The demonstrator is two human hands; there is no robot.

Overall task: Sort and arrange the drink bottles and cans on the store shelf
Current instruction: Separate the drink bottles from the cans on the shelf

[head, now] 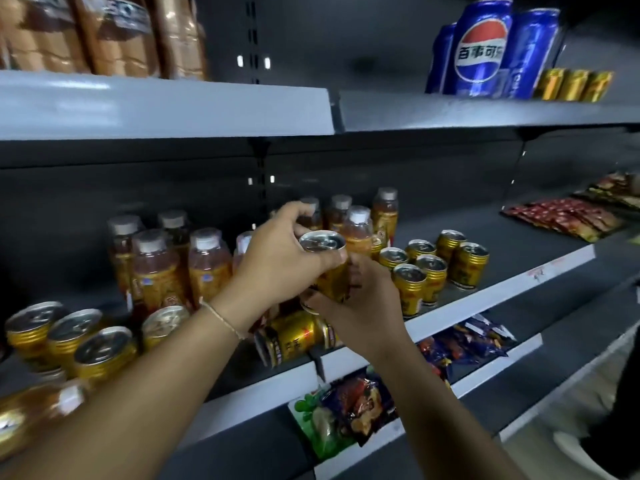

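Note:
My left hand (280, 258) grips a gold can (329, 268) near its silver top, held upright above the middle shelf (485, 299). My right hand (360, 306) holds the same can from below, fingers curled round its base. Under my hands another gold can (294, 336) lies on its side at the shelf's front edge. Several gold cans (433, 268) stand upright to the right. Amber drink bottles (162, 268) with grey caps stand at the back left, with more bottles (356, 223) behind my hands. A further group of gold cans (69, 337) stands at the front left.
Blue cola cans (481, 46) and small gold cans (571, 84) stand on the upper shelf at right; wrapped bread (104, 32) sits at upper left. Red snack packets (561, 216) lie at the far right of the middle shelf. Snack bags (349, 410) fill the shelf below.

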